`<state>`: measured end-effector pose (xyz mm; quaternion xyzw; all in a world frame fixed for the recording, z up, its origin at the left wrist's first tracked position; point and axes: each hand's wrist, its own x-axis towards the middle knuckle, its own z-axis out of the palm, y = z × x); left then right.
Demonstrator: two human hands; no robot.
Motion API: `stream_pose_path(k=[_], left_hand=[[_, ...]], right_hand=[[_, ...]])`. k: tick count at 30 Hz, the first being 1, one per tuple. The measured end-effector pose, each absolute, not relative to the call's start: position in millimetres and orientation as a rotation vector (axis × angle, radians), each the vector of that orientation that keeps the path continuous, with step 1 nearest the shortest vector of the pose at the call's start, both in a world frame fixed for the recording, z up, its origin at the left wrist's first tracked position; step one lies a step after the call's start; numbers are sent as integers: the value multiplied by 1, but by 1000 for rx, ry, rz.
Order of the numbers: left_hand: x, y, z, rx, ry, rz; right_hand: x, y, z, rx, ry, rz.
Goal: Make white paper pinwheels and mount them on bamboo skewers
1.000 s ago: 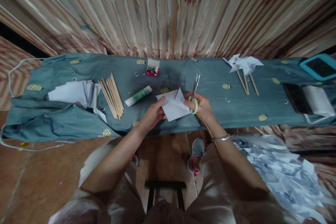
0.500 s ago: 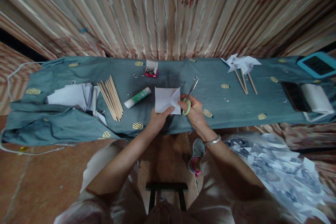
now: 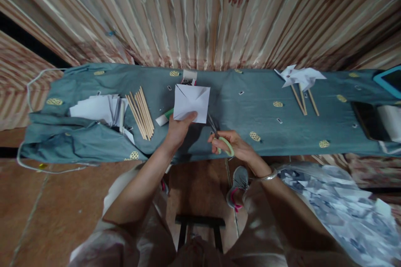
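My left hand (image 3: 178,129) pinches the lower edge of a white square of paper (image 3: 191,102) with diagonal creases, held up above the table. My right hand (image 3: 230,147) grips green-handled scissors (image 3: 219,135); their blades point up and left toward the paper's lower right corner. A glue stick (image 3: 164,117) lies on the cloth, partly hidden behind my left hand and the paper.
A blue-grey cloth (image 3: 257,133) covers the long table. Wooden sticks (image 3: 140,112) and a pile of white sheets (image 3: 94,110) lie at left. Finished paper pinwheels (image 3: 300,81) rest at right. A small box (image 3: 189,76) peeks above the paper. Paper scraps (image 3: 338,204) lie lower right.
My left hand lifted the paper up and turned it. My right hand swung the scissors from pointing away to pointing up-left under the paper, nearer the table's front edge.
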<state>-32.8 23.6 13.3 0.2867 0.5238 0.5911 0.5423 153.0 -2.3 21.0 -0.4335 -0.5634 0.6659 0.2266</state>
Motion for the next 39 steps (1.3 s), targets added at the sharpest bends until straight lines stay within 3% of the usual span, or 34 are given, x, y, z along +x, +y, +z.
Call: stream_pose_path(k=[39], left_hand=[[-32,23,8,654,1165,1327]], right_hand=[[153,-2,14,-1203,-1579,1896]])
